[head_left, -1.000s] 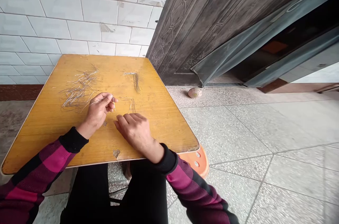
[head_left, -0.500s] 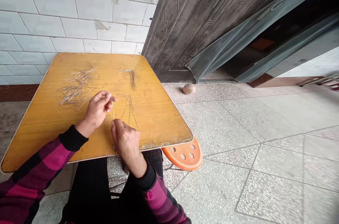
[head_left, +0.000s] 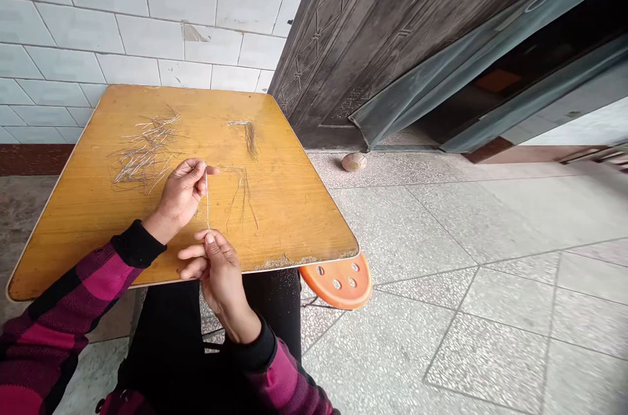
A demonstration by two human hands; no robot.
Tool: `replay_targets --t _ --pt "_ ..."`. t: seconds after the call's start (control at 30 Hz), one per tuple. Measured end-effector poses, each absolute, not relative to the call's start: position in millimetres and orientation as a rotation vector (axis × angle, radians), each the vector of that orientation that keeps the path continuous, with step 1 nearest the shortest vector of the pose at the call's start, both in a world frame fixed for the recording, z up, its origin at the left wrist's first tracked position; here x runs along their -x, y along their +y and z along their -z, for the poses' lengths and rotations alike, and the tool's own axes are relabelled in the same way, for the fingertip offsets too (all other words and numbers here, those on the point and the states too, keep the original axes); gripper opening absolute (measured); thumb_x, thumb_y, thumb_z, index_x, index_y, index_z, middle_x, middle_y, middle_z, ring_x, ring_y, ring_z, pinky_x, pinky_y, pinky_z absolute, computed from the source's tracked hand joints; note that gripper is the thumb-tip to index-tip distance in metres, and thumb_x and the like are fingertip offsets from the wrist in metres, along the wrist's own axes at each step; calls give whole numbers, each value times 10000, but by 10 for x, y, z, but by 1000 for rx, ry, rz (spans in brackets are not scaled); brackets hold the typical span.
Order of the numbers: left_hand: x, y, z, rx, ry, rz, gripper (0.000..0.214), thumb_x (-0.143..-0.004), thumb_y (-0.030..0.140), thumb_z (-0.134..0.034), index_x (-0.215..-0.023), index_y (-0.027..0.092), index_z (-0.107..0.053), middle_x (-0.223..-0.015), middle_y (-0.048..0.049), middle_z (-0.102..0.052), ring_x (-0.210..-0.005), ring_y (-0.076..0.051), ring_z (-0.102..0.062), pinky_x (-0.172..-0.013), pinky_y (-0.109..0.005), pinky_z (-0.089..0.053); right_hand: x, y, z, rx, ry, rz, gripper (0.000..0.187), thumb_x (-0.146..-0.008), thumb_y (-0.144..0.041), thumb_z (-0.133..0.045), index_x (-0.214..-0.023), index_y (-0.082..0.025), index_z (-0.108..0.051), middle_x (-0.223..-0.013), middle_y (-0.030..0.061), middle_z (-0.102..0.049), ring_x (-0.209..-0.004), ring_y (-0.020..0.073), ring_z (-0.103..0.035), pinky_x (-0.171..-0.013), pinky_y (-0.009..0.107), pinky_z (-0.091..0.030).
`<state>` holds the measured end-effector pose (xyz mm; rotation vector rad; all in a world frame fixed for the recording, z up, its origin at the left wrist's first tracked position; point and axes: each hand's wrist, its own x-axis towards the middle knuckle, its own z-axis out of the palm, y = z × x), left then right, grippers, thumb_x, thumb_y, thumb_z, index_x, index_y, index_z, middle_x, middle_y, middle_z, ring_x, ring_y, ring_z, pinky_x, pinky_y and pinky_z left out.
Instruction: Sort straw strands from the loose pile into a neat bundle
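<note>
Wire point(head_left: 207, 202): one, upright | left hand point(head_left: 181, 196), right hand point(head_left: 220, 274): fingers closed on it | wire clumps point(head_left: 146, 153): three | wooden tabletop point(head_left: 289, 218): one

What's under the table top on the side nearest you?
Black trousered legs and part of an orange stool seat with holes show below the wooden table. The rest of that seat, and anything further in, is covered by the table.

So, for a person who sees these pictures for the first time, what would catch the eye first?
The yellow wooden table in the centre stands out first, with a loose tangle of thin pale strands on its left side. Near its front edge, the left hand and right hand hold one strand upright between them. At upper right, a large dark embossed door fills the view.
</note>
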<state>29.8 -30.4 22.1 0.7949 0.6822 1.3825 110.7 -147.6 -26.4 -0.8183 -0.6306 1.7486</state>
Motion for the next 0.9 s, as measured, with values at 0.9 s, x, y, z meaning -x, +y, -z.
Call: replay_targets --t 0.9 --pt "-384 -370 -126 -946 708 -1314 233 -742 299 -738 -751 145 -563 -711 -16 -670 -488 -39 -492 -463 -150 -387 -1523 -1100 81 1580 -1820 -474 170 -880 -239 -535 -726 -180 -575 -667 34 -646 -598 145 -594 -580 240 -386"
